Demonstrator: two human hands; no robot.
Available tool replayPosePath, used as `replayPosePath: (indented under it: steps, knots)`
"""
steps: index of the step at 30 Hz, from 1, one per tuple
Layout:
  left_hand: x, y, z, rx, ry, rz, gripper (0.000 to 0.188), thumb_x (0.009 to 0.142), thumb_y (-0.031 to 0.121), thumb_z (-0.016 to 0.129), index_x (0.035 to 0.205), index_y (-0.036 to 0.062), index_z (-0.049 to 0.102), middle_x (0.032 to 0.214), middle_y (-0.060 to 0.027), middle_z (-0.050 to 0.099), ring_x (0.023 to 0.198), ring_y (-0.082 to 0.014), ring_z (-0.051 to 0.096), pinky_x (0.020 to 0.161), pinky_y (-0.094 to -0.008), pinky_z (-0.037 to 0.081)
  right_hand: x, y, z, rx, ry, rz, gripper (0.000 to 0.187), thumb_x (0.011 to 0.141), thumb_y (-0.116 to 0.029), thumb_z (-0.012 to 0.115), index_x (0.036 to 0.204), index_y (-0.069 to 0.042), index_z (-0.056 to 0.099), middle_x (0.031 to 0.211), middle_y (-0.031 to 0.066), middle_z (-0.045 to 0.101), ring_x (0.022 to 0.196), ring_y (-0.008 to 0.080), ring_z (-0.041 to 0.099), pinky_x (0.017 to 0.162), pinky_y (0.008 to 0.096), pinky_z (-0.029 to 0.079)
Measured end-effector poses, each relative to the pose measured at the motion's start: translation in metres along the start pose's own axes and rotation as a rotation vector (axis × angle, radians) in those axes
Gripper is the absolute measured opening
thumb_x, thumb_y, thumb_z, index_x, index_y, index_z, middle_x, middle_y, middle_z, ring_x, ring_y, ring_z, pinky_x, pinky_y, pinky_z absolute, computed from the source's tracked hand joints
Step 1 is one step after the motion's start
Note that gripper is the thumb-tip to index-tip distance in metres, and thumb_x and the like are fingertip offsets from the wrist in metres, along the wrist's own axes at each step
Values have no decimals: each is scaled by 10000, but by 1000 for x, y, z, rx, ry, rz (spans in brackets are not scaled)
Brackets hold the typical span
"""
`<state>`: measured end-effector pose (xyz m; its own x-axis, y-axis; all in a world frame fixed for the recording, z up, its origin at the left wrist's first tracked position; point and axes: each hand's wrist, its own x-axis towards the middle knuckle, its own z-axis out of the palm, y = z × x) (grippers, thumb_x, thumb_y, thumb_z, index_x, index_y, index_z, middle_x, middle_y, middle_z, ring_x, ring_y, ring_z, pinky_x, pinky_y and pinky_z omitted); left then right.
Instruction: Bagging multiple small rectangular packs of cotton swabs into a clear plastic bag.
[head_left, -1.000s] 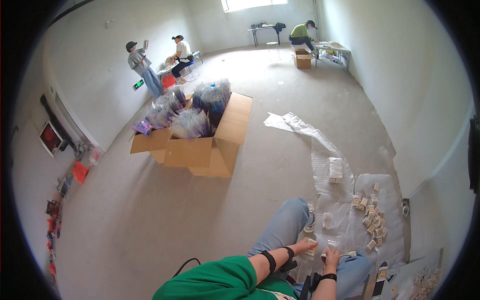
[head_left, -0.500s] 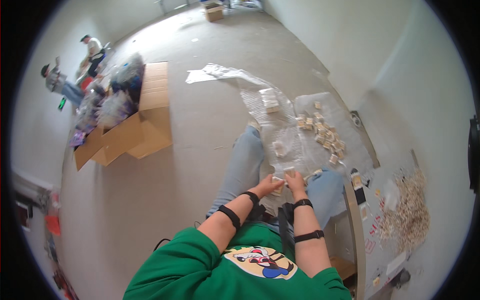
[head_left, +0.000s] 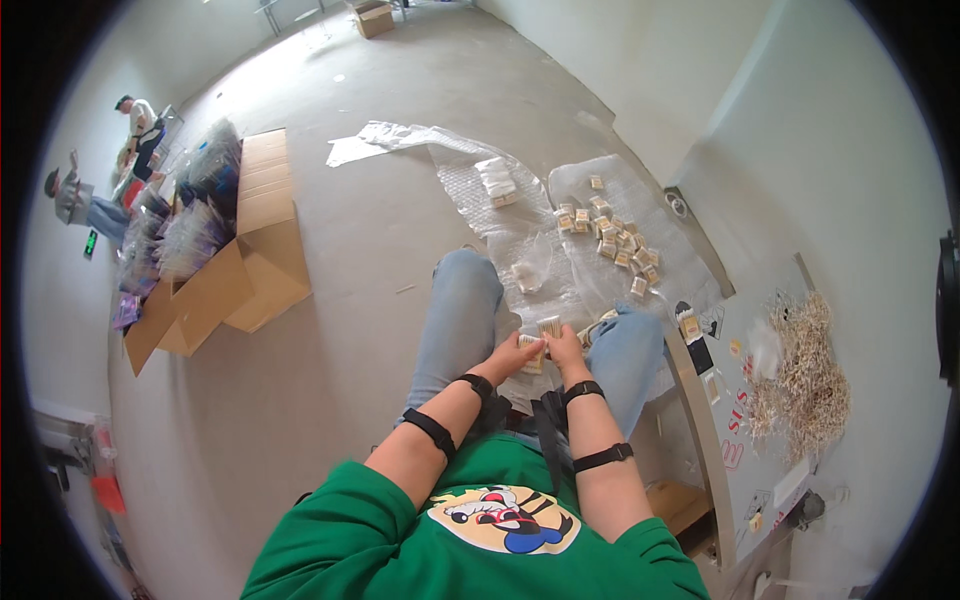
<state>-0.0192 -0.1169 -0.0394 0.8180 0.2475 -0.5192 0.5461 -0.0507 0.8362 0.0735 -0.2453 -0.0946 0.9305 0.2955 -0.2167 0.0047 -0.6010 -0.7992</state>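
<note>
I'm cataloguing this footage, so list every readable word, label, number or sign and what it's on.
Red lettering on the pale tabletop: visible, but I don't copy printed text.
Green sign at the left wall: too small to read.
Small packs on the bubble wrap: any print is too small to read.

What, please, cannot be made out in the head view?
In the head view:
Pale pack in left hand: partly covered by that hand.
Right hand: palm hidden by its back.
Big carton: inside floor hidden by bagged goods.
Green shirt: shoulders cut off by lower edge.
Loose sticks: too small to count.
</note>
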Motion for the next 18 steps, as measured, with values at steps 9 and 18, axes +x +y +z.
replayPosePath:
  steps: [9,18]
  knots:
    - [11,10,-20,-716,-65,7,537,885,454,620,1237,84,454,1033,-41,575,903,-133,536,790,-301,474,-8,-36,-21,846,-150,356,179,860,-112,610,1027,-73,558,979,39,614,879,178,605,673,357,542]
    - [-10,64,-50,-1285,-414,54,632,920,562,466,1360,112,415,1101,-135,605,1002,-287,607,867,-430,499,-12,-65,-68,1533,-228,371,249,827,37,604,1039,-93,605,1049,58,644,983,224,614,848,424,504]
